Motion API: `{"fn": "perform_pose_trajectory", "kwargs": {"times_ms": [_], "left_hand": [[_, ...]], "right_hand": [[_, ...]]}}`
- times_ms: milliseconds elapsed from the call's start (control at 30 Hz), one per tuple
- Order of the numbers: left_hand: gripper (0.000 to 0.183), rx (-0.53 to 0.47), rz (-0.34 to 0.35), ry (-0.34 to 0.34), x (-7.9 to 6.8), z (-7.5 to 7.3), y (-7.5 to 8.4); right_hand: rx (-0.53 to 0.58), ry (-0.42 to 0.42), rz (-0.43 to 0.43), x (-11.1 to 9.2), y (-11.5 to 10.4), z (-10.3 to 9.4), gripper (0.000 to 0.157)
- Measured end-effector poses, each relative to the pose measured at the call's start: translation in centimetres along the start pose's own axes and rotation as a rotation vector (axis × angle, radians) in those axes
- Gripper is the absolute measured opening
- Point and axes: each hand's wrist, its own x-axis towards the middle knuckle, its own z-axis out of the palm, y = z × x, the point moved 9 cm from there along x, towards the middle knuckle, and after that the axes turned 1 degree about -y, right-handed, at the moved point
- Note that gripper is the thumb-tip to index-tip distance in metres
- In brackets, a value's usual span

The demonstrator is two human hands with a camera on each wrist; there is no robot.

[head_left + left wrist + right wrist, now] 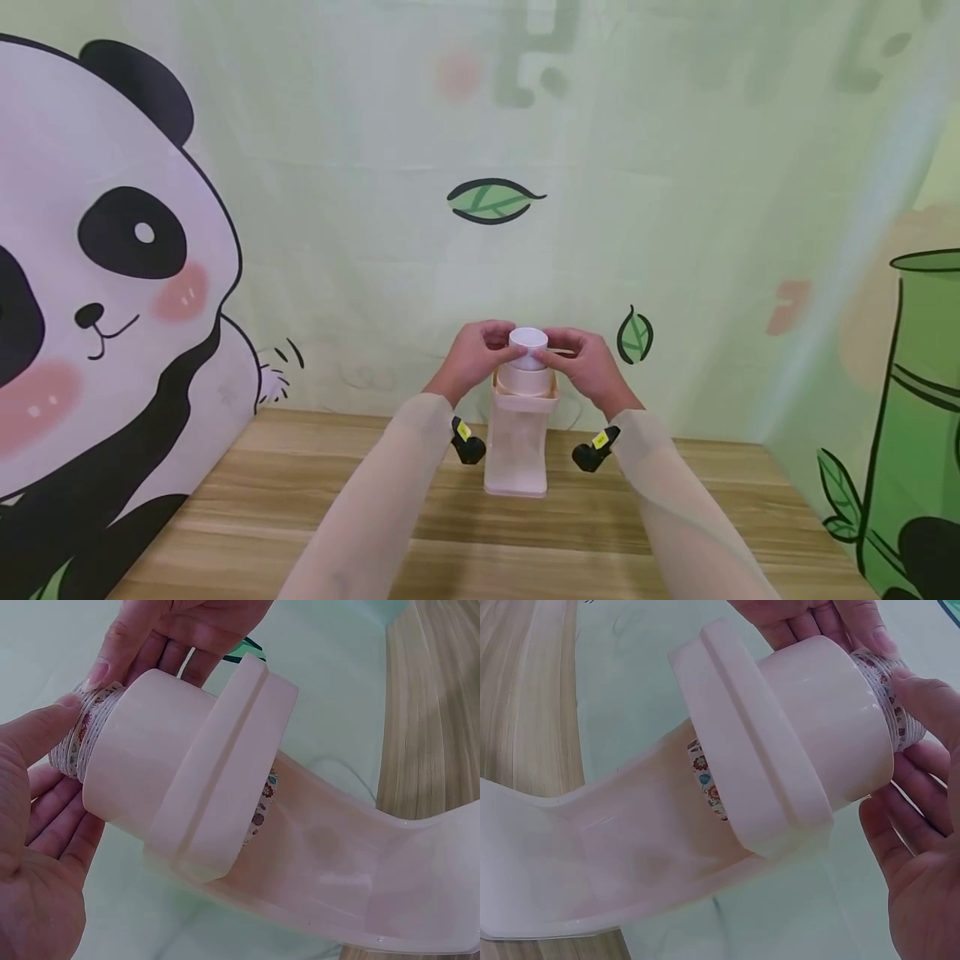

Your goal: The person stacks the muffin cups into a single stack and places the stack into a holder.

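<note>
A pale pink cup dispenser [517, 454] stands upright on the table, with a round tube [154, 742] above a square collar [754, 746]. From the tube's top juts a stack of paper cups [528, 338], white-rimmed with a flowered print. My left hand [478, 354] pinches the stack from the left, thumb on the rims. From the opposite side my right hand [585, 360] pinches it too, its thumb near the left one. Below the collar, a flowered cup end [261, 806] shows. The tube hides the middle of the stack.
The wood-grain table [315, 492] runs back to a pale green cloth backdrop [345, 208] close behind the dispenser. A printed panda [135, 292] fills its left side. Black wrist cameras [469, 443] sit on both sleeves, either side of the dispenser.
</note>
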Motion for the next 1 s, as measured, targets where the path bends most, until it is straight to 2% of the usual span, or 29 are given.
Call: {"fn": "perform_pose_trajectory", "kwargs": {"times_ms": [367, 800, 1000], "left_hand": [[0.060, 0.007, -0.006, -0.001, 0.0, 0.3, 0.1], [0.063, 0.009, 0.054, -0.001, -0.3, 0.2, 0.0], [0.067, 0.019, 0.076, -0.011, -1.2, 0.1, 0.3]], "right_hand": [[-0.005, 0.000, 0.025, -0.2, -0.1, -0.3, 0.055], [-0.058, 0.014, 0.011, -0.4, -0.1, -0.8, 0.064], [-0.110, 0.019, 0.005, -1.5, -0.8, -0.9, 0.068]]}}
